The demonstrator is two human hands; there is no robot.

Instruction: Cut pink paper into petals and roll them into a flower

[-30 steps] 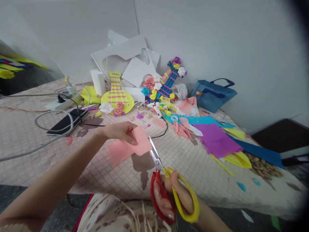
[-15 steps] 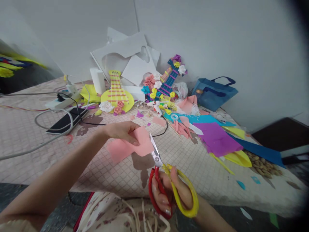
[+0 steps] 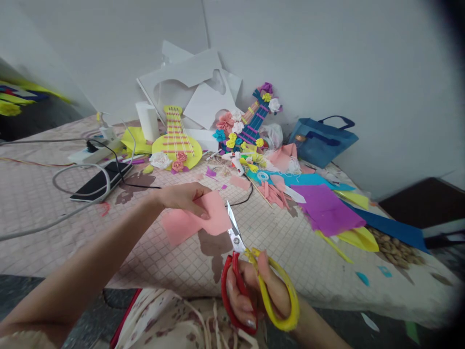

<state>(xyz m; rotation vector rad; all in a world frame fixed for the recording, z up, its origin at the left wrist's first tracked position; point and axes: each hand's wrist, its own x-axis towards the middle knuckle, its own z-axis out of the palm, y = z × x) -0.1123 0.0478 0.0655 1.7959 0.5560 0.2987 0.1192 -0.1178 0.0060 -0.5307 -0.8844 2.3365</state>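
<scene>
A piece of pink crepe paper (image 3: 216,213) is pinched between the thumb and fingers of my left hand (image 3: 185,198), just above the table. Part of the paper droops to the left below that hand. My right hand (image 3: 250,286) is wrapped round the handles of a pair of scissors (image 3: 237,241), one handle red and the other yellow. The blades point up and away from me, at the right edge of the pink paper. Whether the paper lies between the blades is hard to make out.
Behind my hands stand a yellow paper guitar (image 3: 176,145) and a blue guitar (image 3: 254,126) with paper flowers. A glue gun (image 3: 236,162) lies among scraps. Purple paper (image 3: 329,211) and a blue bag (image 3: 323,140) are to the right; a phone (image 3: 101,182) and cables lie left.
The scissors and my right hand have shifted slightly to the left, with the handles a little wider apart. My left hand and the pink paper have moved slightly right.
</scene>
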